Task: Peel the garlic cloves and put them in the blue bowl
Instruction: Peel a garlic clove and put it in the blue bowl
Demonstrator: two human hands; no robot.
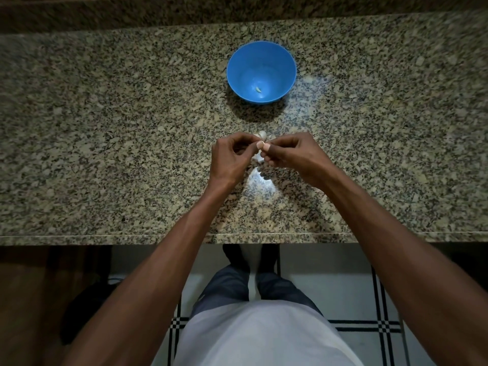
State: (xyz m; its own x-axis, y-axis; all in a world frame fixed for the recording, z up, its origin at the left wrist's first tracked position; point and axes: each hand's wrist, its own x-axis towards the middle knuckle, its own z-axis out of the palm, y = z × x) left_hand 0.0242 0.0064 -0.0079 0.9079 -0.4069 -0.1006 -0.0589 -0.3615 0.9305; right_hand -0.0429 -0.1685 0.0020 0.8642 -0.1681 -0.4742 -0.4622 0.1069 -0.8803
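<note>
A blue bowl (pixel 239 59) stands on the granite counter beyond my hands, with one small peeled garlic clove (pixel 258 89) lying on its bottom. My left hand (pixel 232 159) and my right hand (pixel 290 154) meet above the counter, fingers curled, both pinching a pale garlic clove (pixel 260 155) between their fingertips; most of it is hidden by the fingers. Just behind my fingertips, a whitish garlic piece (pixel 261 134) lies on the counter, partly covered by my hands.
The speckled granite counter (pixel 105 128) runs the full width, with its front edge (pixel 132 235) close to my body. A raised granite ledge (pixel 237 11) lies behind the bowl. Below the edge are my legs and a tiled floor.
</note>
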